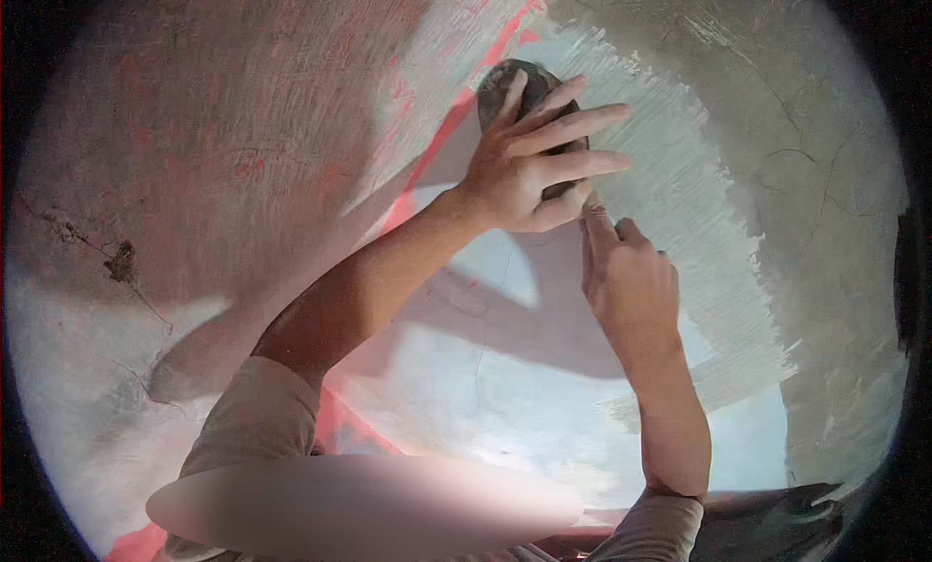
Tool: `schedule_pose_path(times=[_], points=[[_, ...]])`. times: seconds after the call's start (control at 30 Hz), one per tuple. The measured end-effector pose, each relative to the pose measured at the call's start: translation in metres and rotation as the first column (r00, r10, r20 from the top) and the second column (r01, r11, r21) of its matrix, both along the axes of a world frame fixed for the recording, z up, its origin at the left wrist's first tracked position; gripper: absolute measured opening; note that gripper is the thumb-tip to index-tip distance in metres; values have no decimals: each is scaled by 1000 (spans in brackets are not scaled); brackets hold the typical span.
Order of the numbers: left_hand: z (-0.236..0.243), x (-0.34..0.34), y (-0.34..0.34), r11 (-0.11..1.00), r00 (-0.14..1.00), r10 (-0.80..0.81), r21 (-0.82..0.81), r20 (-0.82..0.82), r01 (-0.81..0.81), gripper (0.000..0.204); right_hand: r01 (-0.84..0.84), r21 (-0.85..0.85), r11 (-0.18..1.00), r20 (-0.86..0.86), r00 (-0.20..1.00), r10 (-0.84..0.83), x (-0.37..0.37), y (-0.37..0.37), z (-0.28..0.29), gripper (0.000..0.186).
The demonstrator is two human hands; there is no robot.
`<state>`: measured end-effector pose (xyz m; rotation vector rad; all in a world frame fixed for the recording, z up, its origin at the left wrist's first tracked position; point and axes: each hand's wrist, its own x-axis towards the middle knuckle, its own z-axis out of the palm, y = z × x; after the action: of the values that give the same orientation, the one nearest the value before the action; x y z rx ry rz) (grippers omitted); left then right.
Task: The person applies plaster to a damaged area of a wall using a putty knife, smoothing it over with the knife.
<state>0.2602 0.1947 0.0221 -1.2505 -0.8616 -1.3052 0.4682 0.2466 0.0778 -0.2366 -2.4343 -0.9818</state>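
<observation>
A dark, oval, flat-looking object (492, 88) lies against the painted surface, its kind unclear. My left hand (529, 164) lies over it, fingers spread; several fingertips reach beyond its right edge. Much of the object is hidden behind these fingers. My right hand (631, 281) is just below, its index finger stretched up to the left thumb and the object's lower end. The other right fingers are curled, and whatever they may hold is hidden. Around both hands spreads a pale, freshly coated-looking patch (670, 174) with a ragged, streaked right edge.
A red painted band (447, 135) runs slantwise past the object's left side. Left of it is a rough, scratched reddish-grey area (243, 125) with a chipped crack (121, 261). Bare grey surface (806, 106) with fine cracks lies at right. Shadows of my arms fall across the surface.
</observation>
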Motion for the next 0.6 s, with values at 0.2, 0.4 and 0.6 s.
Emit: schedule_pose_path(times=[0.2, 0.4, 0.6], points=[[-5, 43, 18, 996, 996, -82, -29, 25, 83, 39, 72, -21, 997, 24, 997, -72, 50, -5, 3, 47], [-8, 54, 28, 983, 983, -181, -30, 23, 181, 36, 125, -40, 991, 21, 992, -124, 64, -20, 4, 47], [6, 11, 7, 997, 997, -70, 26, -34, 71, 42, 191, -11, 982, 60, 980, -190, 19, -41, 14, 41]])
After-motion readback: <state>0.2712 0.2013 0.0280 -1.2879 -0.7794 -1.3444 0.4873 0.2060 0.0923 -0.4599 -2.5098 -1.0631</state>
